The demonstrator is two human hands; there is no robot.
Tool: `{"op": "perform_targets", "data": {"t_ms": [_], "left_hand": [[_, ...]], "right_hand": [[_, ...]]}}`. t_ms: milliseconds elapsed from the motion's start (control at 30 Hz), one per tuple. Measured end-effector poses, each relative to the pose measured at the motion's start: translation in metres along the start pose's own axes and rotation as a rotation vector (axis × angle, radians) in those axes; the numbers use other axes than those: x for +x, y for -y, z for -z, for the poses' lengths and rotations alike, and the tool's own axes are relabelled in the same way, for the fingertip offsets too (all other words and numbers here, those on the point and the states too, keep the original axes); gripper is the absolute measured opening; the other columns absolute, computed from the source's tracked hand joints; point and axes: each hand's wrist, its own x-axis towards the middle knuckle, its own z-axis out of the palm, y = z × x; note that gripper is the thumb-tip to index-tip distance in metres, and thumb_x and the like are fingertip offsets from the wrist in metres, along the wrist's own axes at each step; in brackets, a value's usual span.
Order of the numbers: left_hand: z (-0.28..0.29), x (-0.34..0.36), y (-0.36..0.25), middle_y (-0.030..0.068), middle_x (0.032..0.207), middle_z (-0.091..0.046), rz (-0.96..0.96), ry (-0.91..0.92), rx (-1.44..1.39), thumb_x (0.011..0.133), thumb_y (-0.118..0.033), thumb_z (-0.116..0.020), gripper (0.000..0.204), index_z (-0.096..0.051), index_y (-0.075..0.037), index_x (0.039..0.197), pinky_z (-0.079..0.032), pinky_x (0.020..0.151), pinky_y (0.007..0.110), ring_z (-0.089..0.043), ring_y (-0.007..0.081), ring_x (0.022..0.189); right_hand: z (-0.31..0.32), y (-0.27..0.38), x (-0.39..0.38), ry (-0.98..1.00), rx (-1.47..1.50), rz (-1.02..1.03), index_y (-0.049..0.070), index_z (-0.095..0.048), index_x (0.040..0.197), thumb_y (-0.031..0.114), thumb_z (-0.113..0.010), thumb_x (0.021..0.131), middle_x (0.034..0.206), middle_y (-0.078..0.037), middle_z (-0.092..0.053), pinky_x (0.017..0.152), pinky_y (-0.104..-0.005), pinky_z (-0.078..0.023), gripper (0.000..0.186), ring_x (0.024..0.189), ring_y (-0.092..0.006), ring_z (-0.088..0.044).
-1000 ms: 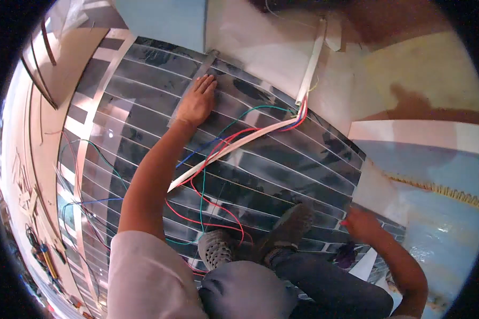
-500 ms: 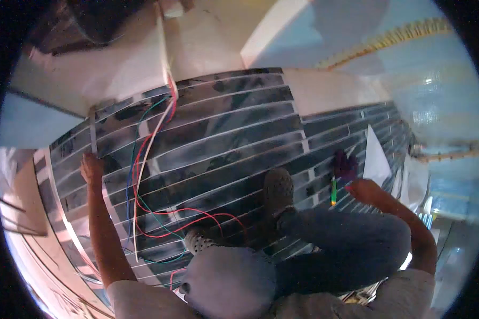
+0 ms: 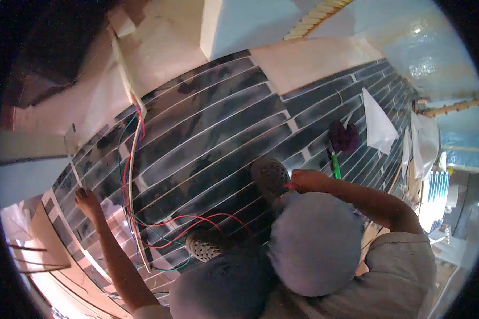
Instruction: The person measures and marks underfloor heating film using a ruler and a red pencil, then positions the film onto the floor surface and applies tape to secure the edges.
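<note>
Over the dark striped floor on the left, my left hand (image 3: 88, 203) has its fingers curled together; whatever they hold, if anything, is too small to make out. My right hand (image 3: 307, 181) is closed around a small red object (image 3: 290, 186), only its end showing, in front of my right shoe (image 3: 270, 175). Loose wires (image 3: 126, 181) in red, green, blue and white lie between my left hand and my left shoe (image 3: 205, 246). A green-handled tool (image 3: 336, 166) rests on the floor beyond my right forearm, beside a dark purple bundle (image 3: 344, 136) that looks like cloth or a glove.
A white sheet (image 3: 379, 125) lies on the floor at the right. The wires come out of a pale strip (image 3: 121, 64) by the far wall. More white sheets (image 3: 424, 143) and a yellowish strip (image 3: 452, 110) are at the far right.
My right hand has moved left, away from the green-handled tool, bringing the red object over by my shoe. My left hand sits slightly lower in the picture. The view has tilted.
</note>
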Motion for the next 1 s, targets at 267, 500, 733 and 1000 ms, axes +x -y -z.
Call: {"op": "perform_targets", "data": {"t_ms": [267,500,733,1000], "left_hand": [[0.215,-0.033,-0.220,0.0196,0.103,-0.058,-0.187,0.285,-0.753,0.082,0.004,-0.058,0.027,-0.060,-0.001,0.108,-0.045,0.087,0.050,-0.056,0.0388,0.096],[0.302,0.035,-0.384,0.0155,0.103,-0.060,-0.643,0.525,-0.685,0.077,0.001,-0.062,0.028,-0.063,-0.004,0.105,-0.054,0.079,0.044,-0.063,0.0369,0.095],[0.319,0.096,-0.514,0.0176,0.087,-0.065,-1.163,0.612,-0.555,0.085,-0.014,-0.057,0.014,-0.065,-0.003,0.087,-0.056,0.065,0.045,-0.067,0.0344,0.074],[0.314,0.128,-0.613,0.0157,0.112,-0.067,-1.268,0.315,-0.643,0.084,-0.017,-0.061,0.025,-0.067,-0.003,0.103,-0.053,0.092,0.045,-0.065,0.0318,0.110]], "right_hand": [[0.067,0.029,0.065,-0.394,0.143,-0.023,0.010,-0.061,0.123,0.031,-0.069,0.089,0.121,-0.011,-0.061,0.081,-0.0399,-0.056,0.041,0.109,-0.0260,-0.061],[0.077,0.014,0.103,-0.550,-0.014,0.156,0.003,-0.053,0.134,0.030,-0.069,0.086,0.125,-0.012,-0.058,0.084,-0.0386,-0.056,0.058,0.109,-0.0292,-0.058],[0.064,-0.036,0.068,-0.155,-0.080,-0.181,0.006,-0.062,0.101,0.017,-0.061,0.082,0.095,-0.009,-0.065,0.068,-0.0397,-0.057,0.021,0.093,-0.0271,-0.066],[0.061,-0.120,0.034,-0.247,-0.001,-0.268,0.013,-0.063,0.091,0.015,-0.062,0.084,0.083,-0.012,-0.066,0.065,-0.0464,-0.053,0.007,0.080,-0.0337,-0.067]]}}
